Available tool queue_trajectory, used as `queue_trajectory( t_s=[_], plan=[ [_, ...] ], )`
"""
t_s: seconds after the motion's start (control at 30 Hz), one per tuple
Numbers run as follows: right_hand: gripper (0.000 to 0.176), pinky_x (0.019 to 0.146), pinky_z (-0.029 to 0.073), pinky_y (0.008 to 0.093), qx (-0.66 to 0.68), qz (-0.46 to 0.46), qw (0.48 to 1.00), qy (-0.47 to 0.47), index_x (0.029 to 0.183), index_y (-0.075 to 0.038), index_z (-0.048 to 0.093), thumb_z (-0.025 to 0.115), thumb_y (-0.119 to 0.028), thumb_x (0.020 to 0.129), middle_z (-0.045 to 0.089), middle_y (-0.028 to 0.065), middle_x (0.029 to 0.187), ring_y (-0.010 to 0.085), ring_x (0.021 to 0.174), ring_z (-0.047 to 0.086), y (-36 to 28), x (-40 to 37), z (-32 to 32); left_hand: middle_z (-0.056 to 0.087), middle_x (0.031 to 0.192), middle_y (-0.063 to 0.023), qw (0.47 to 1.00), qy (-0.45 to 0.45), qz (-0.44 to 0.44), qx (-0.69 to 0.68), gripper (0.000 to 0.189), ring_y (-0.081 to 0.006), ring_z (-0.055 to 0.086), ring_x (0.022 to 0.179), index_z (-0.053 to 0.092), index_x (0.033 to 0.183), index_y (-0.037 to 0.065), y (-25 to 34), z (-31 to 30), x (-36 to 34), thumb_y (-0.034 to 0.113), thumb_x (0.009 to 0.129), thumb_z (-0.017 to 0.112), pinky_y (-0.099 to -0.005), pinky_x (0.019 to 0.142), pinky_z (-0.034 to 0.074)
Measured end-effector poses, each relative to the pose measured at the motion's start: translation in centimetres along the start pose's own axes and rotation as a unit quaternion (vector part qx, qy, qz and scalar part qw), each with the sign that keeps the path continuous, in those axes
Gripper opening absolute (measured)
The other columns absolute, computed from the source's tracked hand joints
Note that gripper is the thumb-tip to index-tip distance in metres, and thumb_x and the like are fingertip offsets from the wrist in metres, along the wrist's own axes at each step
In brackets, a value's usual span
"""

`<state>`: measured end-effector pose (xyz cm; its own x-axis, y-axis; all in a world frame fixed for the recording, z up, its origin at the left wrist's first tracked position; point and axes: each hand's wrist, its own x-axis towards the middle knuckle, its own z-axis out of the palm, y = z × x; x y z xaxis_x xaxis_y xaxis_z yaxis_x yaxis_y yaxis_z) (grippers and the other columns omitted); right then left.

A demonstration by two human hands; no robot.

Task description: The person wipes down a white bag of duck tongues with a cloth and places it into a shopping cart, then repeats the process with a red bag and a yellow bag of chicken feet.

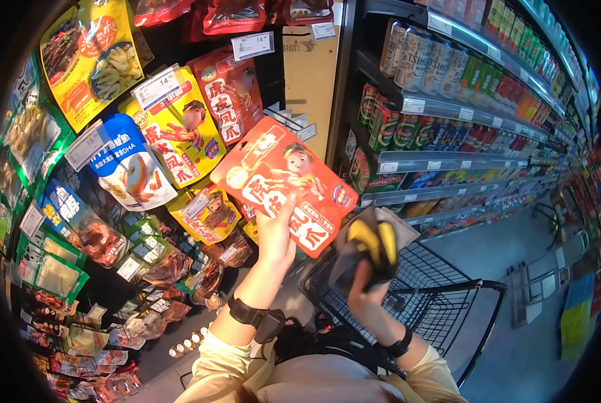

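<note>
My left hand point(278, 232) grips a flat red snack packet point(314, 178) by its lower left part, thumb across its front. The packet bears large white Chinese characters and a cartoon figure, and it is tilted in front of the hanging packets. My right hand point(367, 289) is closed on a black and yellow packet point(371, 245), smeared by motion, so its kind cannot be read. That packet is above the wire shopping cart point(428, 272). Closest to the held red packet are a similar red packet point(228, 101) and a yellow packet point(176, 127) on the rack.
Hanging snack packets with price tags point(252, 46) fill the left side, including a blue and white pouch point(127, 161). Shelves of drink cans point(425, 60) run along the right. The cart's handle point(485, 285) is at my right, over the grey floor point(478, 245).
</note>
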<state>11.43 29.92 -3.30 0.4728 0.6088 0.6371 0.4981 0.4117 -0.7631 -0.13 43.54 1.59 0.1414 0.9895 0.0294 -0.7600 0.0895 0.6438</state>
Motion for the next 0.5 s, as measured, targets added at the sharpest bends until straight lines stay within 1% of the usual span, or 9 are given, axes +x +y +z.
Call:
queue_trajectory(
  t_s=[0.03, 0.07, 0.1, 0.17, 0.23, 0.27, 0.3, 0.4, 0.5],
  plan=[
    [0.030, 0.096, 0.043, 0.0362, 0.096, 0.053, 0.992, 0.058, 0.121, 0.006, 0.053, 0.051, -0.006, 0.094, 0.059, 0.0208, 0.118, 0.0317, 0.109, 0.058, 0.2, 1.8, 0.3, 0.056, 0.123, -0.0082, 0.998, -0.008, 0.024, 0.053, 0.041, -0.0215, 0.060, 0.109, 0.040, 0.131, 0.009, -0.3, 0.0, -0.3, 0.006, 0.094, 0.057, -0.0395, 0.094, 0.052],
    [0.030, 0.095, 0.043, 0.0358, 0.018, 0.031, 0.998, 0.048, 0.122, 0.005, 0.054, 0.048, -0.008, 0.096, 0.061, 0.0183, 0.115, 0.0303, 0.106, 0.059, 1.0, 3.3, 0.2, 0.057, 0.120, -0.0072, 0.999, -0.020, 0.005, 0.040, 0.040, -0.0193, 0.060, 0.107, 0.043, 0.129, 0.008, -0.5, 0.2, -0.9, 0.003, 0.093, 0.058, -0.0382, 0.093, 0.052],
    [0.033, 0.099, 0.040, 0.0384, -0.033, 0.008, 0.997, -0.069, 0.125, 0.005, 0.052, 0.049, -0.011, 0.096, 0.055, 0.0189, 0.127, 0.0311, 0.114, 0.055, 0.9, 5.1, -0.4, 0.059, 0.118, -0.0073, 0.998, -0.037, -0.038, 0.022, 0.036, -0.0185, 0.060, 0.107, 0.046, 0.127, 0.007, -1.3, -0.3, -1.0, 0.004, 0.093, 0.057, -0.0358, 0.092, 0.052],
    [0.042, 0.106, 0.034, 0.0431, -0.003, 0.046, 0.988, -0.148, 0.129, 0.004, 0.050, 0.055, -0.018, 0.093, 0.039, 0.0214, 0.144, 0.0357, 0.129, 0.043, 1.0, 7.0, 1.1, 0.060, 0.118, -0.0060, 0.995, -0.056, -0.076, 0.035, 0.031, -0.0167, 0.060, 0.107, 0.049, 0.126, 0.007, -2.3, 0.4, -1.9, 0.008, 0.095, 0.056, -0.0331, 0.092, 0.050],
    [0.053, 0.110, 0.028, 0.0466, -0.095, -0.053, 0.980, -0.166, 0.132, 0.004, 0.047, 0.061, -0.025, 0.089, 0.024, 0.0216, 0.153, 0.0405, 0.139, 0.027, -0.5, 7.7, 2.0, 0.060, 0.118, -0.0020, 0.993, -0.077, -0.091, 0.006, 0.030, -0.0145, 0.059, 0.106, 0.050, 0.128, 0.010, -2.9, 1.2, -2.8, 0.016, 0.098, 0.051, -0.0301, 0.090, 0.049],
    [0.062, 0.112, 0.024, 0.0495, -0.093, -0.073, 0.977, -0.179, 0.134, 0.004, 0.044, 0.064, -0.028, 0.086, 0.023, 0.0239, 0.152, 0.0437, 0.140, 0.022, -1.0, 7.7, 2.3, 0.060, 0.119, -0.0025, 0.991, -0.042, -0.129, 0.005, 0.030, -0.0148, 0.060, 0.105, 0.050, 0.128, 0.011, -3.2, 0.7, -2.7, 0.018, 0.099, 0.050, -0.0294, 0.089, 0.050],
    [0.065, 0.112, 0.023, 0.0513, -0.144, -0.122, 0.957, -0.220, 0.138, -0.002, 0.044, 0.066, -0.027, 0.083, 0.024, 0.0199, 0.153, 0.0408, 0.141, 0.024, -1.0, 7.4, 2.4, 0.060, 0.119, -0.0030, 0.986, -0.006, -0.165, 0.004, 0.031, -0.0151, 0.060, 0.104, 0.050, 0.129, 0.012, -3.0, 0.4, -2.5, 0.021, 0.099, 0.048, -0.0287, 0.088, 0.050],
    [0.066, 0.111, 0.026, 0.0528, -0.243, -0.164, 0.894, -0.338, 0.140, -0.014, 0.047, 0.070, -0.024, 0.078, 0.029, 0.0103, 0.153, 0.0367, 0.142, 0.024, -0.7, 5.9, 1.4, 0.061, 0.119, -0.0070, 0.984, -0.034, -0.171, 0.020, 0.034, -0.0175, 0.063, 0.099, 0.050, 0.127, 0.006, -1.4, -0.5, -1.7, 0.023, 0.098, 0.048, -0.0310, 0.085, 0.052],
    [0.066, 0.111, 0.028, 0.0521, -0.168, -0.094, 0.938, -0.288, 0.138, -0.011, 0.048, 0.072, -0.021, 0.077, 0.030, 0.0137, 0.152, 0.0380, 0.141, 0.024, -0.1, 6.0, 0.3, 0.059, 0.123, -0.0075, 0.981, -0.065, -0.184, -0.021, 0.035, -0.0193, 0.061, 0.106, 0.047, 0.130, 0.011, -1.1, -0.8, -0.9, 0.032, 0.102, 0.044, -0.0323, 0.087, 0.052]
  ],
)
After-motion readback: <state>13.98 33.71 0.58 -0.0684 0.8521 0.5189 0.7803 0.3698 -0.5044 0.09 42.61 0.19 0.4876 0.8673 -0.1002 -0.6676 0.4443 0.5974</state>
